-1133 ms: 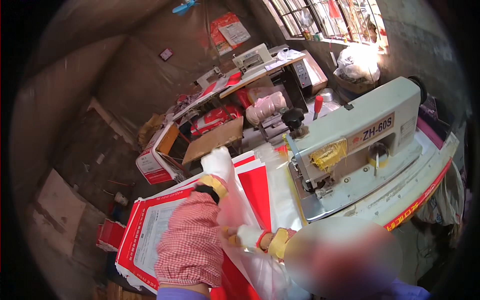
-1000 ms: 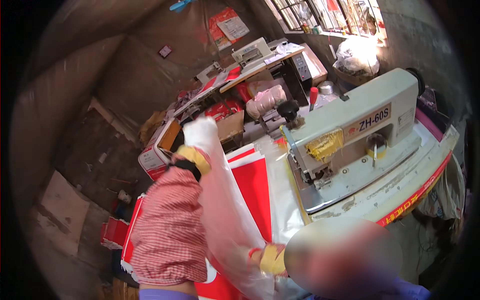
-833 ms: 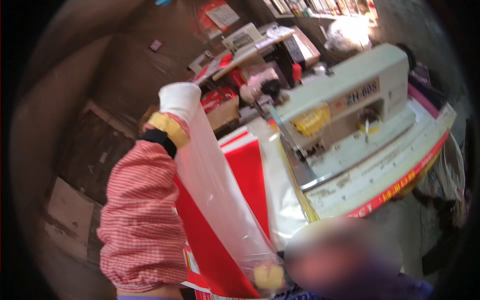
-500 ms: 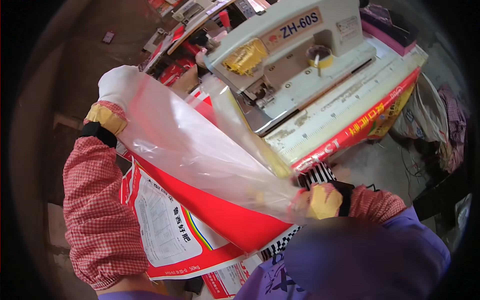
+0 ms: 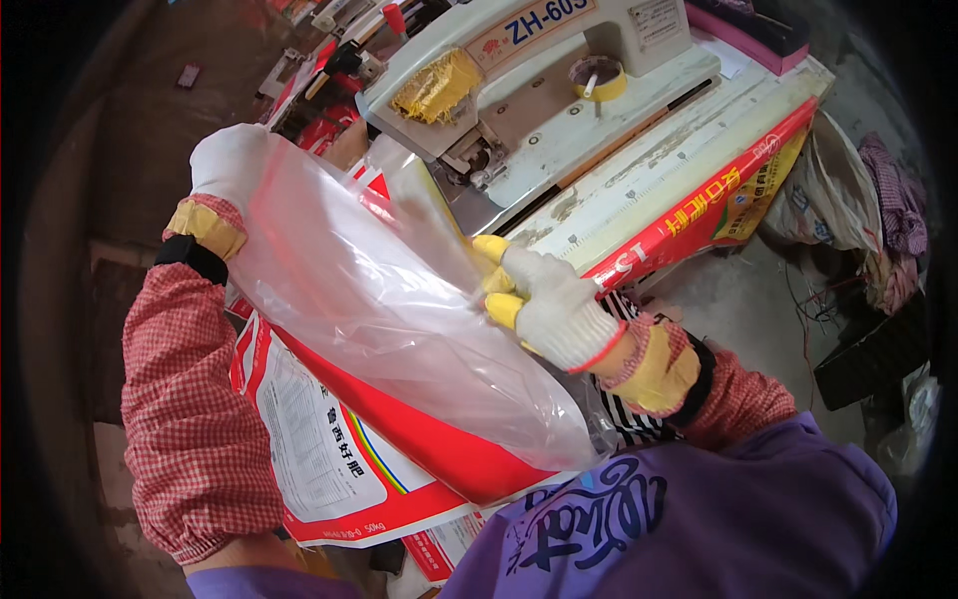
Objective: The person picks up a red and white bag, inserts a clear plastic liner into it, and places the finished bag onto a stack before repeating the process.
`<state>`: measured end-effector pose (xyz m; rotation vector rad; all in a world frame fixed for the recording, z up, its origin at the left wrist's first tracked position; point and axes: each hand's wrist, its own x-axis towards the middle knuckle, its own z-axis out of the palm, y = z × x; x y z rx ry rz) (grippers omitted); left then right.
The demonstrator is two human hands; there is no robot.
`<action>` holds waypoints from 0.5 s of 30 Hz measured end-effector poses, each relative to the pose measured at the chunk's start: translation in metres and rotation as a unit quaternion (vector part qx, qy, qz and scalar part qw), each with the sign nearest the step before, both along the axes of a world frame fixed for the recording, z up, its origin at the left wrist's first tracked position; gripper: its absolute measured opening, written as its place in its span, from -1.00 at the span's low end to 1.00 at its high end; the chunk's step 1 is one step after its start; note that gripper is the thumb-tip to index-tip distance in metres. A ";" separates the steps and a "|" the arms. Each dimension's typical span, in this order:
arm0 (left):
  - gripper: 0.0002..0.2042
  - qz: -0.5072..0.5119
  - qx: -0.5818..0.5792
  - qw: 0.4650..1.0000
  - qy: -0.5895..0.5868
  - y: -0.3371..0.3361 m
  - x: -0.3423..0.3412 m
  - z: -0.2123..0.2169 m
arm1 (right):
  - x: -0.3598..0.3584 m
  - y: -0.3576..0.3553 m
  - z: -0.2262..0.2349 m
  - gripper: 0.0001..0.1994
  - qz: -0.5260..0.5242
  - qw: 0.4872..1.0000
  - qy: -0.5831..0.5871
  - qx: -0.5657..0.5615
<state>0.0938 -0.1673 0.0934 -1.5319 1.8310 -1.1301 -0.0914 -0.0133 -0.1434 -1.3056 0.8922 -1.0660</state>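
Note:
A clear plastic liner bag [image 5: 369, 280] stretches slantwise between my gloved hands, over a red and white printed woven sack [image 5: 399, 414]. At the upper left, my left hand [image 5: 230, 165], in a white glove, is closed around the liner's upper end; its fingers are mostly hidden. My right hand [image 5: 559, 304], in a white glove with yellow fingertips, bends its fingers onto the liner's edge beside the sewing machine. The machine [image 5: 539, 90] is pale grey, with a yellow cloth wad [image 5: 436, 88] tied to its head.
A ruled worktable edge [image 5: 659, 190] carries a red and yellow printed sheet [image 5: 718, 200] along its front. A tape roll [image 5: 599, 80] sits on the machine bed. A pink and black box [image 5: 753, 35] stands behind. A pale plastic sack [image 5: 833, 190] hangs at the right.
My right hand has moved up and left from the liner's lower right end to its edge by the machine. The left hand stays nearly still. The liner's lower end now hangs loose.

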 end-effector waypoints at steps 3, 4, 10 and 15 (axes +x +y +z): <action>-0.76 -0.003 -0.005 1.000 -0.004 -0.006 0.004 -0.004 | 0.004 0.008 -0.003 -0.50 0.051 0.979 -0.189 0.057; -0.76 -0.001 -0.001 1.000 -0.001 -0.008 0.003 -0.006 | 0.002 0.006 -0.002 -0.51 0.058 0.987 -0.117 0.095; -0.76 -0.024 -0.005 1.000 0.001 -0.011 0.009 -0.014 | -0.024 -0.029 -0.023 -0.53 -0.020 0.991 -0.012 0.131; -0.77 -0.033 0.002 0.999 -0.006 -0.024 0.016 -0.022 | -0.032 -0.034 -0.019 -0.43 -0.026 0.980 0.194 -0.034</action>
